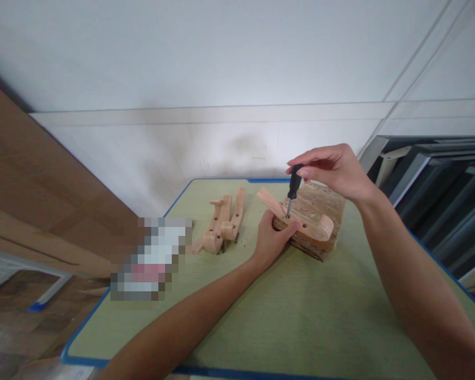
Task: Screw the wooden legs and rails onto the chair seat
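Observation:
My right hand (332, 169) is closed around the black handle of a small screwdriver (293, 192), held upright with its tip on a curved light wooden piece (312, 224). That piece lies on top of a rough wooden block (320, 203) near the far side of the table. My left hand (271, 237) grips the near left edge of the wooden piece and block, thumb pressed against it beside the screwdriver tip.
The green table (261, 311) has a blue edge. A loose assembly of pale wooden parts (221, 224) with holes lies to the left of my hands. A blurred patch (152, 258) sits at the table's left edge. Dark stacked frames (439, 195) stand at the right, a white wall behind.

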Demonstrator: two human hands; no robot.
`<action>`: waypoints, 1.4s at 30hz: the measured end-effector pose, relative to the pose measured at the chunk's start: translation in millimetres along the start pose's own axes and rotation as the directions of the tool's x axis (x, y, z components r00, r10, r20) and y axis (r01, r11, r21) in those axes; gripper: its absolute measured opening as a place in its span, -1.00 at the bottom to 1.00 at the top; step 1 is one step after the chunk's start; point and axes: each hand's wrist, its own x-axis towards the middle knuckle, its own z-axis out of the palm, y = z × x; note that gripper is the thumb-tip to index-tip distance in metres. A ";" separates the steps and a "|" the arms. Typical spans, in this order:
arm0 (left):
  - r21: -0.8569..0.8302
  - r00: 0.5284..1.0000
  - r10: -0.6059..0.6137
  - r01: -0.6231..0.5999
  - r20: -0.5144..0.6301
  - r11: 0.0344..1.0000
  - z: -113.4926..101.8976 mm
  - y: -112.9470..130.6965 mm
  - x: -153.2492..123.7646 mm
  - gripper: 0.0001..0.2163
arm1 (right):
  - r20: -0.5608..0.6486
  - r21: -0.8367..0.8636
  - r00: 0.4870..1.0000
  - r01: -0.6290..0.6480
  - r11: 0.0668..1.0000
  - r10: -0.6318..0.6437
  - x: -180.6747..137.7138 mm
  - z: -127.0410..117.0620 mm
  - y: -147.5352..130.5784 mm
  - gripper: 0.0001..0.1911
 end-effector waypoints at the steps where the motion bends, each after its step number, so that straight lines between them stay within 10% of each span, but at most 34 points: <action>1: -0.002 1.000 0.002 -0.002 0.001 1.000 0.0 0.4 0.0 -0.58 | -0.002 0.010 1.000 0.003 1.000 -0.003 0.1 0.5 -0.2 -0.82; 22: 0.054 0.999 0.035 -0.035 0.004 0.998 1.6 0.8 0.4 -0.63 | -0.004 0.115 0.995 0.098 0.989 -0.098 2.2 14.5 4.1 -0.76; 42: 0.023 0.998 0.059 -0.059 0.012 0.998 1.9 0.5 0.6 -0.60 | 0.340 0.040 0.939 0.045 0.998 -0.056 -2.5 13.3 -10.9 -0.74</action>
